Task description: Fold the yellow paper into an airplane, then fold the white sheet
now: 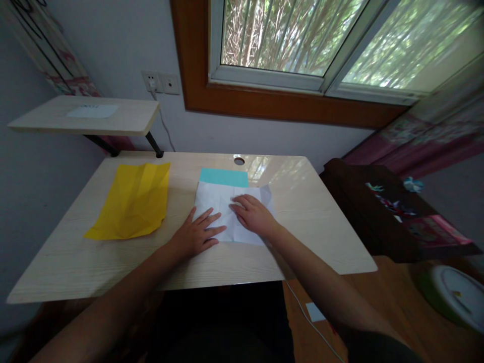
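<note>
A creased white sheet of paper (pixel 215 194) lies on the desk, with a vertical fold line near its middle and a lifted right corner. Under it, a teal sheet (pixel 224 177) sticks out along the far edge. My left hand (pixel 196 234) rests flat on the left part of the white paper, its fingers spread. On the paper's right half lies my right hand (pixel 254 214), fingers slightly bent and pointing left, fingertips touching the surface near the crease.
A wrinkled yellow sheet (pixel 138 201) lies on the left of the pale wooden desk (pixel 310 217). A raised shelf (pixel 128 113) holding a paper stands at the back left. Right of the desk are a dark cabinet (pixel 355 201) and a round, white-topped object (pixel 459 292); a cable crosses the floor.
</note>
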`<state>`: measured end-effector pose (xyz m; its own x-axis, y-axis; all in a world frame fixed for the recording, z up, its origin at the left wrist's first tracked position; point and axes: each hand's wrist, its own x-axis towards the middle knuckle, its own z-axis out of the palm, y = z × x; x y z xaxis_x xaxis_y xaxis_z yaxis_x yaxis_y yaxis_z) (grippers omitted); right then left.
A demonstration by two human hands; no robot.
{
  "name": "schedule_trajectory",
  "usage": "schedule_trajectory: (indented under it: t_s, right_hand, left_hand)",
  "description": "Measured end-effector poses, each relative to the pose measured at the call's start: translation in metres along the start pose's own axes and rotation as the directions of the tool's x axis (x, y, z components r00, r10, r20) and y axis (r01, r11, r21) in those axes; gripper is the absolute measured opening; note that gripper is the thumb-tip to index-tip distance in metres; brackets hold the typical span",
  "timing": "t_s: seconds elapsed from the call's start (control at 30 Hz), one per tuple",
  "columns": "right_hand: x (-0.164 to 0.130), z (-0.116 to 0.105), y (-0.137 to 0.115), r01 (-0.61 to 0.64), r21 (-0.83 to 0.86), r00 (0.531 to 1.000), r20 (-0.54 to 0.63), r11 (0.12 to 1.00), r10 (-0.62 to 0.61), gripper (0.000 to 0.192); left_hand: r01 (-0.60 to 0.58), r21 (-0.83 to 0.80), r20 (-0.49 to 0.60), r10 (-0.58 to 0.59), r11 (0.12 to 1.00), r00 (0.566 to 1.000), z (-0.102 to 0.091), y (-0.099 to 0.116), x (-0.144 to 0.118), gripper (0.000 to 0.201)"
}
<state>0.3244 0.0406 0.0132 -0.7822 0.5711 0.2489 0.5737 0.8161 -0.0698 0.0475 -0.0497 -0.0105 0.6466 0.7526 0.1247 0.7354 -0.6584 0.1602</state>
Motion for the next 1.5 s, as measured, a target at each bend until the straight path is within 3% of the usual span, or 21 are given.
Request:
schedule_trajectory:
  t_s: [0.1,0.2,0.47,0.9,1.27,1.5]
  right_hand:
    - [-0.009,0.001,-0.024,0.123,0.078,0.991,0.051,0.989,-0.127,0.047]
    - [-0.021,0.005,-0.032,0.165,0.103,0.983,0.067,0.981,-0.172,0.050]
    - [-0.034,0.011,-0.031,0.120,0.112,0.989,0.075,0.986,-0.129,0.056]
    - [-0.032,0.008,-0.033,0.100,0.104,0.990,0.088,0.990,-0.109,0.050]
    - [-0.032,0.004,-0.033,0.126,0.102,0.986,0.093,0.987,-0.136,0.049]
    - [-0.031,0.004,-0.035,0.143,0.084,0.981,0.121,0.986,-0.152,0.047]
  left_hand:
    - [0.000,0.011,0.000,0.000,1.000,1.000,-0.002,0.002,-0.001,0.047]
    - [0.002,0.020,-0.001,-0.002,1.000,1.000,-0.003,0.003,-0.003,0.047]
    - [0.049,0.061,0.041,-0.051,0.997,0.998,-0.002,-0.007,-0.020,0.051]
    - [0.189,0.052,-0.049,-0.187,0.981,0.981,-0.005,-0.022,-0.073,0.044]
    - [0.176,-0.066,-0.105,-0.182,0.982,0.978,-0.007,-0.025,-0.075,0.041]
    - [0.209,-0.014,-0.117,-0.209,0.978,0.971,-0.010,-0.022,-0.069,0.042]
